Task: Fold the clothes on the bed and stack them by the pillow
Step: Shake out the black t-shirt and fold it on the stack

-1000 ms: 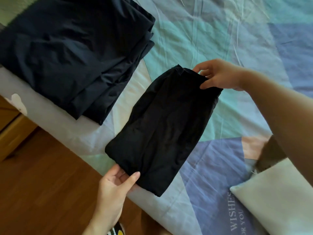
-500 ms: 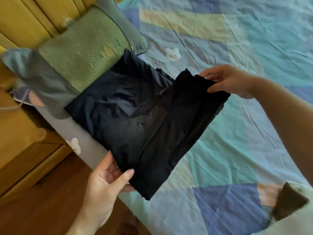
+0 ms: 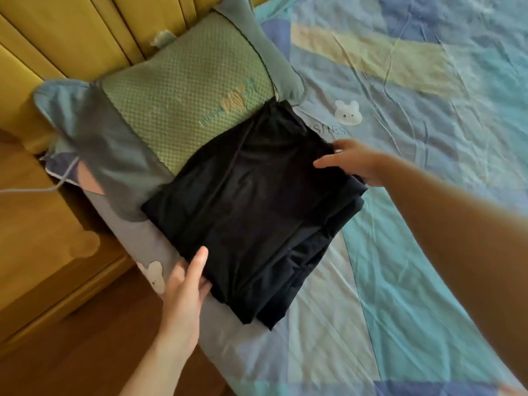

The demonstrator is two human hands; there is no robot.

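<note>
A folded black garment lies on top of a stack of dark folded clothes, right against the green pillow at the bed's near edge. My left hand holds the garment's near edge, thumb on top and fingers tucked under the cloth. My right hand holds the far right edge, thumb lying over the fabric. The lower layers of the stack show only at its right and near sides.
The bed sheet with blue, teal and yellow patches spreads to the right. A yellow padded headboard stands behind the pillow. A wooden bedside cabinet and wood floor lie to the left, with a white cable beside the pillow.
Both hands carried the folded black garment left across the bed and lowered it onto the dark stack by the pillow. My view swung toward the headboard.
</note>
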